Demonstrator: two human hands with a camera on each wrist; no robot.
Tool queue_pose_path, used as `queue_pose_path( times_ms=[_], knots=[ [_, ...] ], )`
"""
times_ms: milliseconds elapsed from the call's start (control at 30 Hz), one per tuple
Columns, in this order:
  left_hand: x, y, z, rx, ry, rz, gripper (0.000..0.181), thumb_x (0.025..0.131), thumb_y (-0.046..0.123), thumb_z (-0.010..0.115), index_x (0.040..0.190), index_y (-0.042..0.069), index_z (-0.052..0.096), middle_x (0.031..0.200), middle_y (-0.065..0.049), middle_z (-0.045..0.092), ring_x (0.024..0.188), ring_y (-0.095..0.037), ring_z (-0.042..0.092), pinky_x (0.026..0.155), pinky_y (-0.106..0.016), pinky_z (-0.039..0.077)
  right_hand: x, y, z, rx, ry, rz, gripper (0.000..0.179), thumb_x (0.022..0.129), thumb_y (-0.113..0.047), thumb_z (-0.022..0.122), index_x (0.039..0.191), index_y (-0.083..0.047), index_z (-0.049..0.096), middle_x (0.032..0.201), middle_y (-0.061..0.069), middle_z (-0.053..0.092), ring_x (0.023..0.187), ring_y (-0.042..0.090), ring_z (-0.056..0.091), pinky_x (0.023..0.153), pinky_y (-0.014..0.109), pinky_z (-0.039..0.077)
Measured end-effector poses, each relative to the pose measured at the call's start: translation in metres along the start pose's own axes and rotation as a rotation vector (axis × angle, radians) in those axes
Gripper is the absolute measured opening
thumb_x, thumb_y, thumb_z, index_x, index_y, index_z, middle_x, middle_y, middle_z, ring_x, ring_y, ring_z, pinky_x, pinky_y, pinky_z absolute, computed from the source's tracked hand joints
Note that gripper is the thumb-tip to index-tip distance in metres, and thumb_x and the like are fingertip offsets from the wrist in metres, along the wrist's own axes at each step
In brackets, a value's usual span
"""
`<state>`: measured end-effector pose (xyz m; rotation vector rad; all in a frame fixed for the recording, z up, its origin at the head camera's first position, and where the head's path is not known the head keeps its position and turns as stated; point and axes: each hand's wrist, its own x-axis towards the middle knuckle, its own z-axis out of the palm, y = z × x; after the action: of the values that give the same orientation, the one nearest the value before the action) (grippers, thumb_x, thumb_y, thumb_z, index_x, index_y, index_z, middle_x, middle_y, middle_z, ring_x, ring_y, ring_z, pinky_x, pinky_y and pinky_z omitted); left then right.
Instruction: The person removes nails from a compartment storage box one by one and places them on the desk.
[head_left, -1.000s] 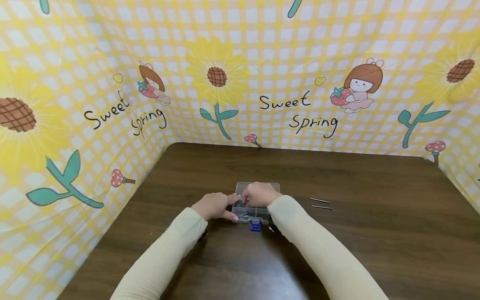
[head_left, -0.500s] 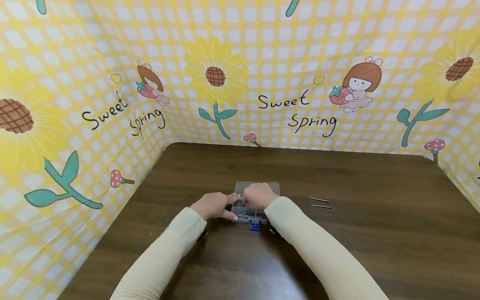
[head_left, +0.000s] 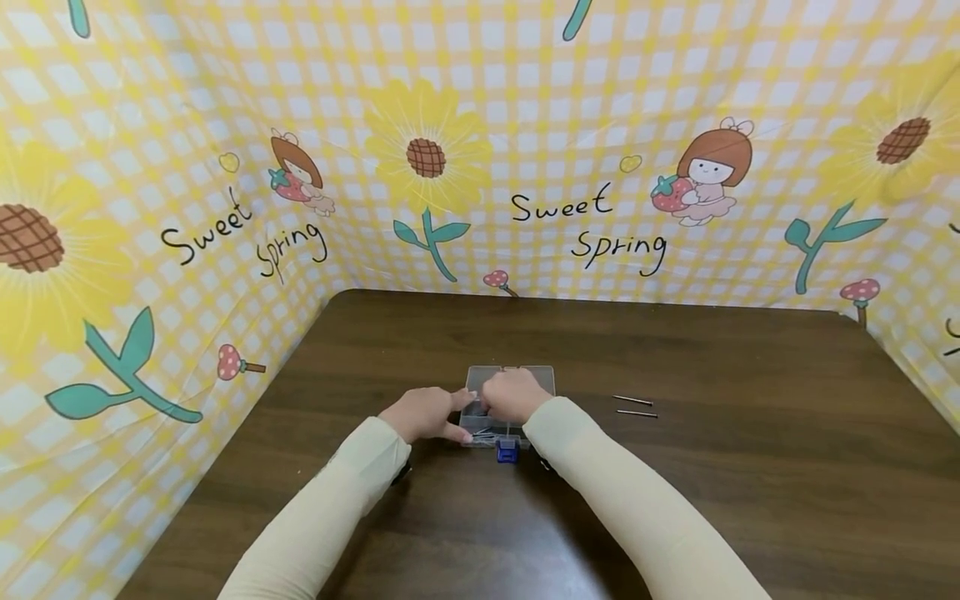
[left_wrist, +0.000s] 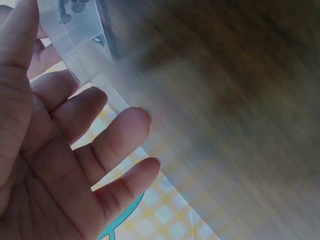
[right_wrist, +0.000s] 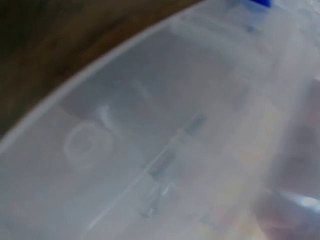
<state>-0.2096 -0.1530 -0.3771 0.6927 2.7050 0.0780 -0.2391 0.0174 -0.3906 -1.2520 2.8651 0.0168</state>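
Note:
A clear plastic compartment box with a blue latch sits mid-table in the head view. My left hand grips its left end, thumb at the front corner and forefinger further back. In the left wrist view the other fingers are spread beside the box, where some dark metal pieces show through. My right hand reaches down into the box with bent fingers; its fingertips and anything between them are hidden. Thin metal nails lie in the front compartment. In the right wrist view the box wall is blurred.
Two long nails lie side by side on the brown table, right of the box: a farther nail and a nearer nail. A checked sunflower cloth hangs along the table's back and sides.
My right hand has shifted very slightly left within the box. The left hand keeps its hold at the left end, and the head view has drifted a little.

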Motion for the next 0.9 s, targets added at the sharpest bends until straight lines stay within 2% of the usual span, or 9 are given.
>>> queue_pose_path(
  times_ms=[267,433,533,633,700,800,900],
  knots=[
    [0.002,0.000,0.000,0.016,0.011,0.006,0.074,0.083,0.046,0.068,0.145,0.013,0.045,0.146,-0.005,0.044,0.118,-0.027,0.057,0.092,-0.039,0.048,0.004,0.001,0.005,-0.028,-0.004,0.006,0.020,0.086,-0.009,0.067,0.070,-0.019,0.074,0.067,-0.008,0.066,0.057,0.009,0.056,0.055,0.032,0.052],
    [0.000,-0.001,0.005,0.007,0.019,0.014,0.074,0.083,0.046,0.069,0.144,0.012,0.045,0.145,-0.007,0.045,0.114,-0.027,0.059,0.090,-0.038,0.049,0.000,-0.003,0.004,-0.026,-0.019,0.027,0.017,0.086,-0.011,0.068,0.073,-0.020,0.075,0.072,-0.009,0.068,0.062,0.008,0.061,0.057,0.032,0.053],
    [-0.001,-0.002,0.005,0.001,0.037,0.016,0.073,0.083,0.045,0.069,0.144,0.012,0.046,0.143,-0.008,0.048,0.113,-0.027,0.060,0.090,-0.039,0.049,-0.001,-0.005,-0.003,-0.063,0.003,0.051,0.018,0.086,-0.012,0.067,0.070,-0.019,0.072,0.066,-0.008,0.064,0.056,0.007,0.056,0.054,0.032,0.052],
    [-0.002,-0.003,0.006,-0.012,0.034,0.011,0.073,0.083,0.045,0.069,0.144,0.013,0.046,0.142,-0.008,0.049,0.115,-0.028,0.059,0.091,-0.040,0.048,-0.002,-0.009,-0.013,-0.089,0.009,0.063,0.023,0.087,-0.012,0.065,0.065,-0.017,0.065,0.055,-0.007,0.053,0.048,0.008,0.044,0.046,0.030,0.047],
    [-0.002,-0.003,0.005,-0.023,0.031,0.008,0.073,0.083,0.045,0.069,0.145,0.013,0.045,0.142,-0.008,0.049,0.115,-0.028,0.058,0.092,-0.040,0.048,-0.003,-0.010,-0.022,-0.074,-0.015,0.085,0.026,0.089,-0.013,0.063,0.063,-0.016,0.060,0.052,-0.005,0.045,0.046,0.009,0.038,0.043,0.029,0.042],
    [-0.002,-0.003,0.005,-0.029,0.033,0.007,0.074,0.083,0.044,0.069,0.145,0.013,0.044,0.145,-0.007,0.045,0.117,-0.027,0.057,0.093,-0.040,0.047,-0.004,-0.009,-0.035,0.006,-0.101,0.135,0.031,0.091,-0.012,0.060,0.060,-0.016,0.054,0.052,-0.004,0.039,0.048,0.010,0.035,0.045,0.028,0.036],
    [-0.002,-0.003,0.005,-0.026,0.036,0.002,0.074,0.083,0.045,0.069,0.145,0.013,0.044,0.145,-0.007,0.045,0.118,-0.027,0.056,0.093,-0.041,0.047,-0.005,-0.004,-0.041,0.090,-0.182,0.167,0.030,0.090,-0.012,0.062,0.061,-0.017,0.054,0.056,-0.006,0.043,0.051,0.010,0.038,0.049,0.029,0.036]
  ],
)
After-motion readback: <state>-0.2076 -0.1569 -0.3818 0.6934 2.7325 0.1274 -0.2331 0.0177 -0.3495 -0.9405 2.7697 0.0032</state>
